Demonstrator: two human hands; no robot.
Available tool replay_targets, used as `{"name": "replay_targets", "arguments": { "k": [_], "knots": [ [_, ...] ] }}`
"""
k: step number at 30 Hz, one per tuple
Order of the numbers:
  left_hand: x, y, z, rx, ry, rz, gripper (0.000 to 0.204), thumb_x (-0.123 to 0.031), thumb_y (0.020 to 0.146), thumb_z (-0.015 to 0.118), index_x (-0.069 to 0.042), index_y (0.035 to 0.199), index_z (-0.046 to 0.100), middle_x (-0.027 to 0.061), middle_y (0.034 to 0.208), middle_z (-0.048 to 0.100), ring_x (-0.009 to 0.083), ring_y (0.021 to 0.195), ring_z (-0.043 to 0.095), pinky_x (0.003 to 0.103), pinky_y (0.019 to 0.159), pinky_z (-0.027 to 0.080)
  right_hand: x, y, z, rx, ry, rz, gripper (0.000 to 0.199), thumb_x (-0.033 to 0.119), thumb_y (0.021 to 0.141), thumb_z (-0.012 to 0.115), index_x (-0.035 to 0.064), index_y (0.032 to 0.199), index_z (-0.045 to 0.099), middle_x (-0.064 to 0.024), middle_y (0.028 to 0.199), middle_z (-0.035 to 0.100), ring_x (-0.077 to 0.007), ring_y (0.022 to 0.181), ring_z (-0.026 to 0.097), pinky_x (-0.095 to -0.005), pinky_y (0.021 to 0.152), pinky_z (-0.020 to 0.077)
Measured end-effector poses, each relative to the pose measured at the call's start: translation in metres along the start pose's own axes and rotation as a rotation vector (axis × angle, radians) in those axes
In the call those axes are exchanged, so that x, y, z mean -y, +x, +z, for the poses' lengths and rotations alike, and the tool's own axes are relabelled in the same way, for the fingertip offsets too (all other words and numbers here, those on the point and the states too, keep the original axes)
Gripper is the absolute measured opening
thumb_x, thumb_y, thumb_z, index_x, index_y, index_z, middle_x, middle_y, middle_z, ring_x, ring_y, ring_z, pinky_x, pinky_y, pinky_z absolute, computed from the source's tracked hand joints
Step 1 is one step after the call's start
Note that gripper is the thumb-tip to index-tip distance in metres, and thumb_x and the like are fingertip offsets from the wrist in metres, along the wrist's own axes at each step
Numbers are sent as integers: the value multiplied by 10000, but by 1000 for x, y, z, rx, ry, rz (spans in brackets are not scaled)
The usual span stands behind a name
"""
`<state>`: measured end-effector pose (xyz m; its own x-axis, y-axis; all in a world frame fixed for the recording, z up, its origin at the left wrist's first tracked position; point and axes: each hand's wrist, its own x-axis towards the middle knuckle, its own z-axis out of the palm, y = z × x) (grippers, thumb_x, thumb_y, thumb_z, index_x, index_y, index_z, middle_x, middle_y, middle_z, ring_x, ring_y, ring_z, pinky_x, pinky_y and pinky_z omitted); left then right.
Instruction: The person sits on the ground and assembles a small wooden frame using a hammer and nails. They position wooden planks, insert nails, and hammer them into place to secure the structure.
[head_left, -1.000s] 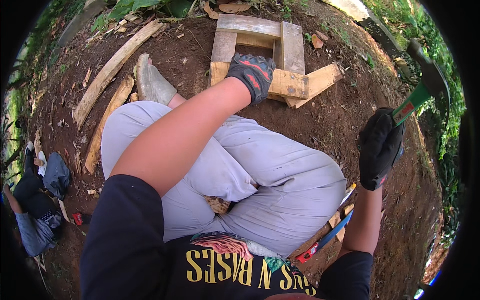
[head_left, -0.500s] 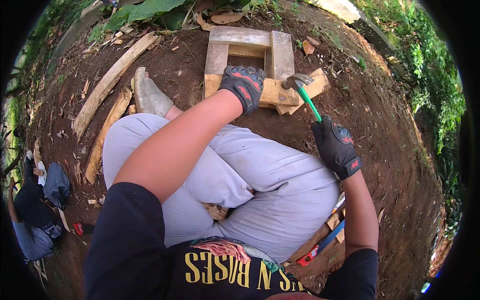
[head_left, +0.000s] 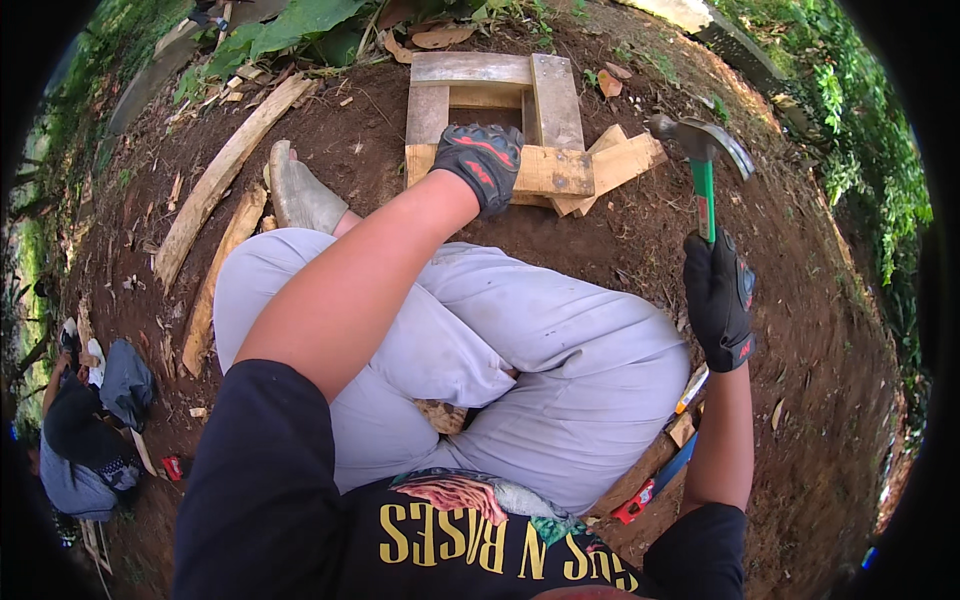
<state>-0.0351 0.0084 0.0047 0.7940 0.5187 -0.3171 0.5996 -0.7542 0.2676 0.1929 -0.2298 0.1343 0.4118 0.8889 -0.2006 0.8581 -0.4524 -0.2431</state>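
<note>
Head view, left hand: gloved left hand (head_left: pixel 478 168) over the front board (head_left: pixel 555 172); fingers curled and close together, tips hidden; cannot tell whether they grip the wood
Head view, right hand: gloved right hand (head_left: pixel 720 300) out to the right; fingers wrapped round the handle of the hammer (head_left: pixel 704 190)
Hammer: green handle pointing away from the body; metal head at the far end, claw to the right; apart from the front board
Frame: squarish wooden frame (head_left: pixel 470 69) on the soil, beyond the crossed legs (head_left: pixel 560 340); front board along its near side; angled board (head_left: pixel 630 160) sticking out at its right corner
Left ground: two long wood pieces, one pale (head_left: pixel 222 190), one shorter and browner (head_left: pixel 222 285); near the shoe (head_left: pixel 300 195)
Right ground: blue-and-red tool (head_left: pixel 632 503) beside the right thigh; partly behind the forearm
Far left: another person (head_left: pixel 80 425), low at the edge; detail too small to tell
</note>
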Motion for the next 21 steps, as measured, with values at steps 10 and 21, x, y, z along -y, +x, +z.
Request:
{"name": "replay_targets", "arguments": {
  "k": [10,21],
  "knots": [
    [-6,-3,-18,115,11,-20,518,-258,796,782,-82,1272,675,154,1251,744,322,1177,723,488,982,565,-15,-37,-18,-48,-66,212,275,322,1058,637,49,1045,677,-190,828,697,-412,770,699,-501,669,511],
    [-11,6,-8,-13,-172,120,766,-539,736,870,-43,1283,665,180,1227,729,369,1142,717,495,984,570,-51,-363,128,201,0,838,451,341,1042,573,46,1378,629,-261,1215,732,-463,1158,686,-513,970,547]
  ]
}}
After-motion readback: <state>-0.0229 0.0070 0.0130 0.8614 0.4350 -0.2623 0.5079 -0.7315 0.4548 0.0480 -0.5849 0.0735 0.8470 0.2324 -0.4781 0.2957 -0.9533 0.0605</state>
